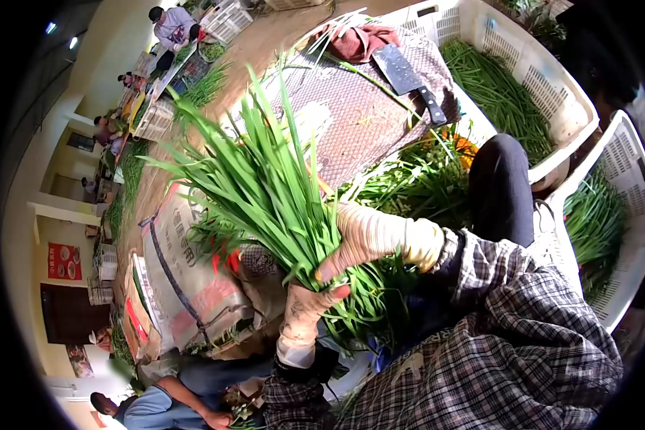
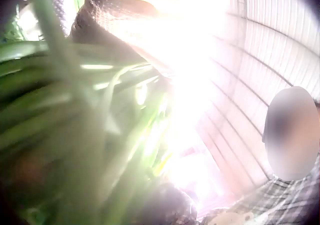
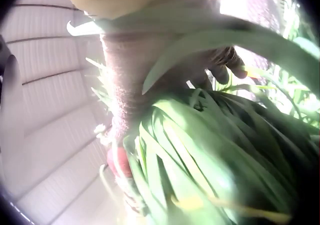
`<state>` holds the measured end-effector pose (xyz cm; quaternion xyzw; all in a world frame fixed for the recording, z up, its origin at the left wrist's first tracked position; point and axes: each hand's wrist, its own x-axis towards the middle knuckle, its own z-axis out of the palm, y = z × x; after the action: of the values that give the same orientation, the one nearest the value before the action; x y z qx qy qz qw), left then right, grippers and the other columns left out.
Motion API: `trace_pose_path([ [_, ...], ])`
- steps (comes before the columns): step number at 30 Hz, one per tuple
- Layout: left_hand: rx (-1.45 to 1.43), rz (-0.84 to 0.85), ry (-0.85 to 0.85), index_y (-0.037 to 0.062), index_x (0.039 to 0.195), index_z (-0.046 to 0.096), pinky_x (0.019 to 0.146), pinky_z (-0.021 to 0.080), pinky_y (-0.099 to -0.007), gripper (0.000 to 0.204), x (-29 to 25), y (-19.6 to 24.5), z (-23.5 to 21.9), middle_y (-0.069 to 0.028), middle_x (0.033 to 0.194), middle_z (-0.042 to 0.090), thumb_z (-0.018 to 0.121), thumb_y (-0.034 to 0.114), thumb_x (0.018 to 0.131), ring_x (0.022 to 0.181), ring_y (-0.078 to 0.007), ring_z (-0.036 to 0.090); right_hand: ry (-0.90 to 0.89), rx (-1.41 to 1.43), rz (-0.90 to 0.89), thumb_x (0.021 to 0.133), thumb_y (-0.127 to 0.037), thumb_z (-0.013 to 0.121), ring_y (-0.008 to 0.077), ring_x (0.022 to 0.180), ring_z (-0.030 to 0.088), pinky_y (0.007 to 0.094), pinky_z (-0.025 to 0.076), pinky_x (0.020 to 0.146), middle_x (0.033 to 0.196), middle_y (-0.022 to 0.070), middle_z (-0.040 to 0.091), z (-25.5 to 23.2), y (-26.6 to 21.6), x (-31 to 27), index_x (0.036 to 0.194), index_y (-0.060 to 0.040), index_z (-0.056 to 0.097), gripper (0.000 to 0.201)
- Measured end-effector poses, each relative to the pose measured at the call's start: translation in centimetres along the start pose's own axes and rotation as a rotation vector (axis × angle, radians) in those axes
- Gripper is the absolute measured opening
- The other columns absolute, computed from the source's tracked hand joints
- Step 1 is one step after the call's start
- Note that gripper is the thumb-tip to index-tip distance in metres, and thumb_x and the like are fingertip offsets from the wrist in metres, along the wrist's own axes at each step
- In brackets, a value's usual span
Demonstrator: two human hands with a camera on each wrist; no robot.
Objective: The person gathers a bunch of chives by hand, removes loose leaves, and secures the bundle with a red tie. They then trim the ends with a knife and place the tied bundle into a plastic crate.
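A thick bunch of long flat green leaves that looks like garlic chives point(image 1: 265, 179) stands between both hands in the head view. My right hand point(image 1: 371, 233), in a pale ribbed glove, grips it from the upper side, with the thumb across the leaves. From below, my left hand point(image 1: 302, 315) grips the same bunch, thumb close to the right thumb. Leaves point(image 3: 185, 155) fill the lower part of the right wrist view beside the gloved hand. Glare and blurred leaves point(image 2: 75, 135) hide the left hand's fingers in its own wrist view.
A cleaver point(image 1: 398, 69) lies by a red cloth point(image 1: 365, 43) on a mesh-patterned surface point(image 1: 365, 136). White crates point(image 1: 573, 107) of greens stand at the right side. A stuffed sack point(image 1: 186, 265) lies beyond the hands. Other people point(image 1: 175, 29) sit farther off.
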<state>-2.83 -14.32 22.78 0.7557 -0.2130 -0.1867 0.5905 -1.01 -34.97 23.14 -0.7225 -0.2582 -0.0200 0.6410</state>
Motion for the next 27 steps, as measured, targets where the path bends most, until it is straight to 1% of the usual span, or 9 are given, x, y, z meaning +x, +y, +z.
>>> trace_pose_path([
  [1, 0.029, -0.025, -0.037, 0.0023, 0.118, 0.054, 0.086, 0.045, -0.032, 0.074, 0.6, 1.9, 0.8, -0.0069, 0.111, 0.06, 0.084, 0.04, 0.061, 0.099, -0.0178, 0.056, 0.053, -0.31, -0.121, 0.054, -0.032, 0.087, 0.0207, 0.125, 0.04, 0.0386, 0.026, 0.108, 0.129, 0.0129, 0.049, -0.7, -1.0, -0.3, 0.134, -0.0071, 0.039, 0.096],
  [2, 0.043, -0.085, -0.094, 0.0024, 0.119, 0.053, 0.088, 0.045, -0.0318, 0.075, 1.3, 3.3, 1.0, -0.0075, 0.112, 0.06, 0.085, 0.038, 0.061, 0.1, -0.018, 0.056, -0.038, 0.48, 0.053, 0.048, -0.028, 0.089, 0.0165, 0.126, 0.036, 0.0377, 0.018, 0.111, 0.128, 0.0117, 0.051, -1.0, -2.7, 0.0, 0.132, -0.0063, 0.041, 0.099],
  [6, 0.047, -0.157, -0.254, 0.0038, 0.119, 0.054, 0.092, 0.044, -0.0317, 0.07, 4.9, 9.0, 1.9, -0.0087, 0.113, 0.061, 0.085, 0.031, 0.062, 0.101, -0.0195, 0.058, 0.234, 0.317, 0.002, 0.061, -0.017, 0.086, 0.0157, 0.106, 0.055, 0.0303, 0.044, 0.091, 0.111, 0.0072, 0.062, -3.8, -8.1, -1.2, 0.125, -0.0045, 0.049, 0.075],
  [7, 0.111, -0.067, -0.237, 0.0041, 0.116, 0.056, 0.091, 0.045, -0.0316, 0.066, 6.1, 10.9, 1.9, -0.0088, 0.11, 0.062, 0.085, 0.029, 0.062, 0.099, -0.0197, 0.059, 0.301, 0.242, -0.195, 0.063, -0.018, 0.085, 0.0142, 0.104, 0.056, 0.0297, 0.044, 0.091, 0.109, 0.0077, 0.063, -4.6, -8.3, -0.8, 0.12, -0.0038, 0.054, 0.066],
  [9, 0.245, 0.11, -0.185, 0.0048, 0.109, 0.061, 0.087, 0.049, -0.0316, 0.057, 8.6, 14.8, 1.8, -0.0089, 0.105, 0.065, 0.085, 0.025, 0.061, 0.095, -0.0202, 0.061, 0.268, -0.055, -0.109, 0.064, -0.019, 0.083, 0.0142, 0.086, 0.062, 0.0295, 0.05, 0.08, 0.098, 0.0081, 0.068, -8.0, -11.8, 0.7, 0.109, -0.0003, 0.06, 0.053],
  [11, 0.166, 0.349, -0.197, 0.0035, 0.11, 0.06, 0.085, 0.05, -0.0318, 0.056, 13.1, 15.6, 1.1, -0.0074, 0.104, 0.065, 0.084, 0.021, 0.063, 0.091, -0.0161, 0.062, 0.253, 0.052, -0.232, 0.065, -0.021, 0.082, 0.0152, 0.081, 0.064, 0.0295, 0.051, 0.077, 0.094, 0.0091, 0.069, -10.4, -11.0, 4.9, 0.106, 0.0, 0.063, 0.05],
  [15, -0.075, 0.431, -0.175, 0.0014, 0.106, 0.062, 0.086, 0.05, -0.0316, 0.046, 19.2, 19.7, -0.5, -0.0073, 0.1, 0.066, 0.082, 0.012, 0.065, 0.088, -0.0158, 0.063, 0.288, -0.101, -0.224, 0.064, -0.023, 0.083, 0.0156, 0.08, 0.064, 0.0294, 0.051, 0.077, 0.094, 0.0096, 0.069, -16.7, -11.7, 9.3, 0.107, 0.0001, 0.063, 0.052],
  [21, 0.02, 0.631, -0.176, 0.0003, 0.103, 0.063, 0.083, 0.052, -0.0309, 0.045, 30.9, 15.6, 1.5, -0.0075, 0.097, 0.067, 0.082, 0.007, 0.063, 0.086, -0.0158, 0.063, 0.317, -0.242, -0.143, 0.064, -0.025, 0.083, 0.0161, 0.079, 0.064, 0.0291, 0.051, 0.078, 0.095, 0.0103, 0.068, -21.6, -6.9, 11.1, 0.108, 0.0002, 0.062, 0.055],
  [27, 0.228, 0.721, -0.103, -0.0003, 0.101, 0.063, 0.076, 0.055, -0.0289, 0.047, 33.3, 15.2, 2.1, -0.0082, 0.093, 0.068, 0.083, 0.001, 0.059, 0.084, -0.0156, 0.064, 0.448, -0.35, -0.106, 0.06, -0.034, 0.085, 0.0172, 0.079, 0.064, 0.0281, 0.051, 0.079, 0.097, 0.01, 0.068, -23.6, -5.0, 12.9, 0.112, -0.0031, 0.062, 0.065],
])
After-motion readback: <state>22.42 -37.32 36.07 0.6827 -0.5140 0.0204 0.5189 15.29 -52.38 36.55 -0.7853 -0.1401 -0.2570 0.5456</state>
